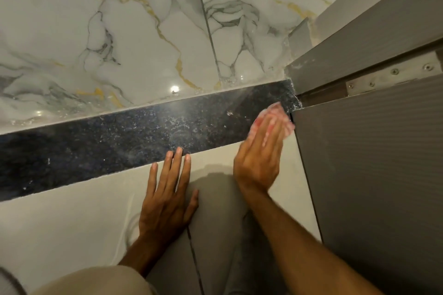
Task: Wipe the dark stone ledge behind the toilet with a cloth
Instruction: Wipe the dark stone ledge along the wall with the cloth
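The dark speckled stone ledge [115, 146] runs across the view from the lower left to the right, below the marble wall. At its right end my right hand [260, 153] presses a pink and white cloth [275, 115] flat on the stone, fingers together and blurred by motion. The cloth sits against the grey partition corner. My left hand [167, 196] lies flat with fingers spread on the pale tile below the ledge, its fingertips touching the ledge's front edge. It holds nothing.
White marble wall tiles [134, 31] with gold and grey veins rise behind the ledge. A grey partition panel [374, 175] with a metal hinge plate [388, 76] closes off the right side. Pale tile [60, 227] lies below the ledge.
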